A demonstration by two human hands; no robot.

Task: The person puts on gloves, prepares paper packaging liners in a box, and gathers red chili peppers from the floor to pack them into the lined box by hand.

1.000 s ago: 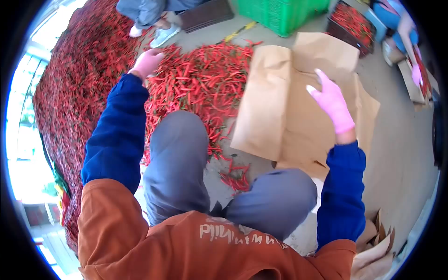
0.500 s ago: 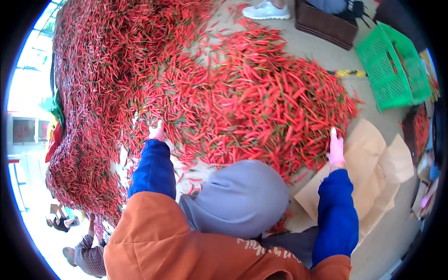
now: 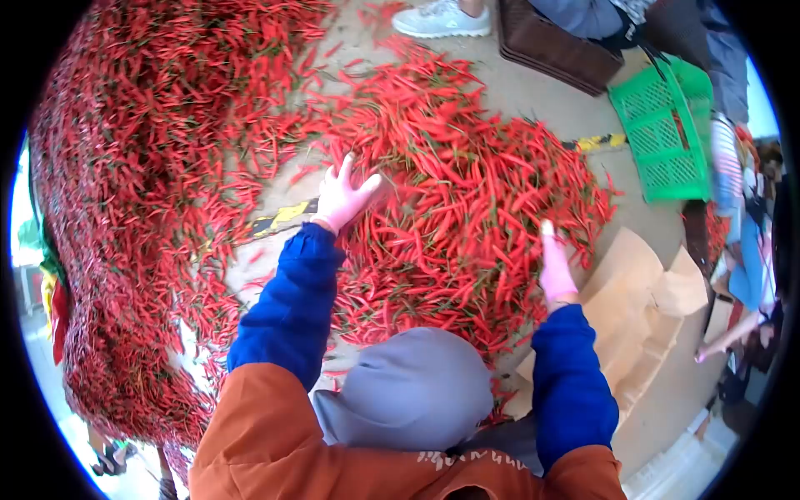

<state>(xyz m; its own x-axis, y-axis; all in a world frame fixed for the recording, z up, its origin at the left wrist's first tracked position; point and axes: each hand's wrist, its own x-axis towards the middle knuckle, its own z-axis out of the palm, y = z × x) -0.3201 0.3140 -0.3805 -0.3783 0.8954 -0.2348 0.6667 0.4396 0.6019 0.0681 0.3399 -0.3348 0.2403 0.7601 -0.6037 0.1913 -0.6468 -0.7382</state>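
A heap of red chili peppers (image 3: 467,192) with green stems lies on the floor in front of me. At its left side is my left hand (image 3: 343,197), in a pink glove with pale fingertips, its fingers spread against the peppers. My right hand (image 3: 557,268), gloved the same way, rests along the heap's right edge. It shows nearly edge-on with the fingers stretched out, some partly hidden. Neither hand grips anything that I can see.
A much larger pile of chili peppers (image 3: 142,192) rises on the left. Brown paper (image 3: 637,292) lies on the right, with a green plastic crate (image 3: 664,125) beyond. Brown crates (image 3: 554,46) and a person's shoe (image 3: 442,18) are at the top. Yellow-black tape (image 3: 283,218) marks the floor.
My left hand has swept right against the heap, and bare floor with tape now shows behind it. My right hand has come slightly inward. The view has shifted too.
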